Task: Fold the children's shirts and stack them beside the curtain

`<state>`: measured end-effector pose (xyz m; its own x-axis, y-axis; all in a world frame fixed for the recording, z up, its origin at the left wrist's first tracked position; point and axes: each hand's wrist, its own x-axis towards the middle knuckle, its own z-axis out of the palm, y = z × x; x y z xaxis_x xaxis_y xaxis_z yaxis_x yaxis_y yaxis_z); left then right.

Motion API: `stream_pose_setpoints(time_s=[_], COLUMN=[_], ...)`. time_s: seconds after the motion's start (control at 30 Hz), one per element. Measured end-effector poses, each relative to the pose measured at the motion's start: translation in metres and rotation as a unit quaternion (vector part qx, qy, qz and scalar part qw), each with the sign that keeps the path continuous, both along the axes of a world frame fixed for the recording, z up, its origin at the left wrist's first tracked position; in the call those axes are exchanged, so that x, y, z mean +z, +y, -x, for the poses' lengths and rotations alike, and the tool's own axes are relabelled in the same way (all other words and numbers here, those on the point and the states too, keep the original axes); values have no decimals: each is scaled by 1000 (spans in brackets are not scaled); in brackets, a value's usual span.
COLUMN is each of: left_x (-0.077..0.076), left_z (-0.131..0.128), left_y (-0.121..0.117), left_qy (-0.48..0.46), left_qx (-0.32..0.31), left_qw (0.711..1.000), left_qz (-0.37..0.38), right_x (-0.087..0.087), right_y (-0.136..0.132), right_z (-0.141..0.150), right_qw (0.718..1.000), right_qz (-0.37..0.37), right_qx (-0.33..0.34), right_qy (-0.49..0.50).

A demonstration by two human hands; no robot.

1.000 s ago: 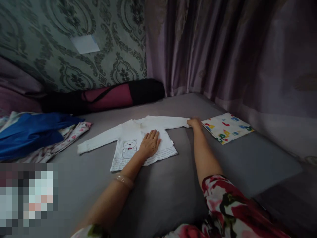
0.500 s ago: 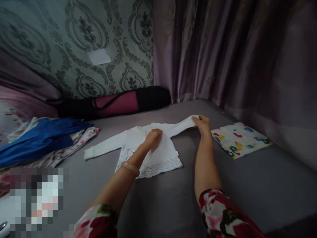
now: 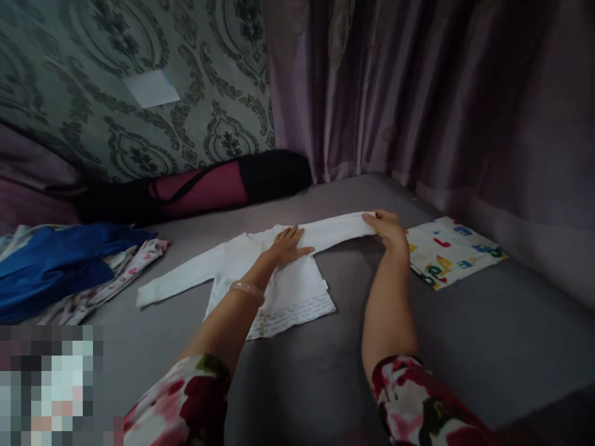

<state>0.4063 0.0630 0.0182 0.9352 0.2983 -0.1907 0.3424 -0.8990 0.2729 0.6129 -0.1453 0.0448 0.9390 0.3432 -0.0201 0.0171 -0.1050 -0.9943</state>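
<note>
Shirt [image 3: 295, 285] lay spread, unfolded; my right hand [image 3: 390, 229] pinched its cuff [image 3: 362, 225], left hand [image 3: 284, 248] pressed it, open; patterned cloth [image 3: 450, 251] lay folded nearby.

Dim, uneven light, with dark curtain folds [image 3: 339, 93] and corners.

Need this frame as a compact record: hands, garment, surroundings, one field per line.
left hand: flat on the shirt's chest, near the shoulder
right hand: gripping the cuff of one sleeve
white shirt: spread out, both sleeves extended, printed text near hem
surface: gray sheet
right side: folded letter-print cloth
left side: clothes pile, blue piece on top
back: long black-and-pink bag, against patterned wall
lower-left corner: pixelated, unreadable
</note>
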Motion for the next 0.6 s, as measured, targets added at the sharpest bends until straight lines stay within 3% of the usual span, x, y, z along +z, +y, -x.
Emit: stream_pose_setpoints(time_s=[0.17,0.33,0.6], left_x=[19,33,30], left_z=[-14,-29,-45], left_y=[4,4,7], left_qy=[63,124,111], left_qx=[1,9,31], left_qw=[998,992,993], left_qz=[-30,-36,-12], right_x=[25,39,52], right_y=[9,28,70], right_z=[19,31,65], right_qw=[994,986,980], right_qz=[-82,-121,-97], right_qx=[37,68,150], right_qy=[56,91,89])
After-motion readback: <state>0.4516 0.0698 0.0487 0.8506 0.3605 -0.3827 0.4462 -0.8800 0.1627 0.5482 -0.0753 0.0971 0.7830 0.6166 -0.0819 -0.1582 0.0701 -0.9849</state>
